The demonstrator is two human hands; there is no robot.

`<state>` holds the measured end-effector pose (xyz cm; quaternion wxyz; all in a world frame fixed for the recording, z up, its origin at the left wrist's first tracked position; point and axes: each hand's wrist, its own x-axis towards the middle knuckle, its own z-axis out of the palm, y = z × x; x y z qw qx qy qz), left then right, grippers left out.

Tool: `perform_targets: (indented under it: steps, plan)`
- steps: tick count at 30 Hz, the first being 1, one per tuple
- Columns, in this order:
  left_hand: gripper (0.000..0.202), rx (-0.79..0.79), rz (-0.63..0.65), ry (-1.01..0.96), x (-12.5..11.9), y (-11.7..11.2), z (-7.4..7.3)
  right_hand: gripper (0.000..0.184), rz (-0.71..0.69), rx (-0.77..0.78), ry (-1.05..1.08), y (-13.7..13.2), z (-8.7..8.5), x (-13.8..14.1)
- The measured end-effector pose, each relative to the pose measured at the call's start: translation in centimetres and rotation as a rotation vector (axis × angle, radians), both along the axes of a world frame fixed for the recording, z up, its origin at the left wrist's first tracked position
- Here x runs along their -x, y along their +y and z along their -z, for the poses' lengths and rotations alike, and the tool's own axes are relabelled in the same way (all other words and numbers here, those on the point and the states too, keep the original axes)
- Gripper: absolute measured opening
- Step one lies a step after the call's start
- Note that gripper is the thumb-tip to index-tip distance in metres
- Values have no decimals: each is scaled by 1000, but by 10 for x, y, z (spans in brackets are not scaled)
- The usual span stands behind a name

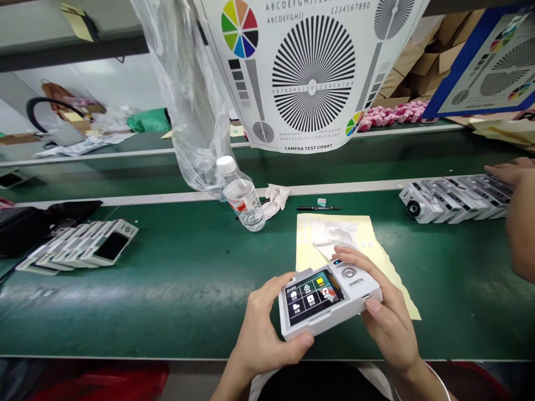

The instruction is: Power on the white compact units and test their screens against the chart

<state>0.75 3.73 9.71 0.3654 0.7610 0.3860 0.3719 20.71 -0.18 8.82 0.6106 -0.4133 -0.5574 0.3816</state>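
My left hand (263, 328) and my right hand (384, 312) hold a white compact digital camera (330, 298) by its two ends, just above the green bench mat (167, 312). Its lit rear screen faces up and shows a menu of icons. The right thumb lies near the round dial and buttons. Below the camera is a sheet of pale yellow paper (359, 262), with a crumpled white cloth (334, 236) on it, partly hidden by my right hand.
Rows of white cameras lie at left (79, 245) and right (455, 200), with a co-worker's hand (505, 172) at the right row. A water bottle (244, 203), white cloth (276, 200) and black pen (318, 208) lie ahead. A hanging camera test chart (313, 72) stands beyond.
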Motion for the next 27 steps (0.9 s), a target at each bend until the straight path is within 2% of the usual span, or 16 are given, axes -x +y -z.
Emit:
perform_targets:
  steps: [10,15,22,27]
  plan:
    - [65,90,101,2,2,1,11,33,-35,30,76,5,10,4]
    - [63,45,76,-48,6,4,18,38,-144,60,0,5,8,0]
    - [62,19,69,-42,6,4,21,33,-153,57,-19,8,8,-1]
    - [61,-28,-2,-3,8,-2,37,30,-150,67,8,13,13,-1]
